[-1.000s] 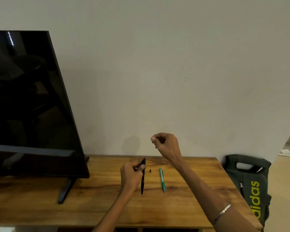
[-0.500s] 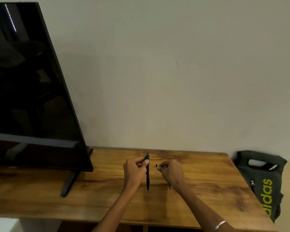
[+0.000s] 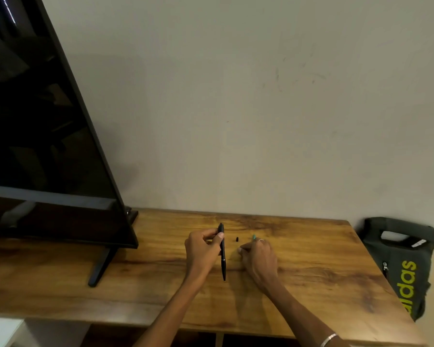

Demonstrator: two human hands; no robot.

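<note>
Grips a black pen (image 3: 222, 251) in the left hand (image 3: 203, 250), thumb and fingers curled round its upper half, tip pointing down at the table (image 3: 311, 271) (touching or just above, hard to tell). Rests the right hand (image 3: 259, 256) knuckles-up just right of that pen, fingers bent down; cannot tell whether anything is pinched beneath. Covers most of a teal pen (image 3: 254, 237), only 1 end peeking past the knuckles. Shows 1 small black piece (image 3: 237, 239) on the wood between the 2 hands. Has a TV (image 3: 48, 134) standing at the left end, a dark bag (image 3: 398, 259) beyond the right end.
</note>
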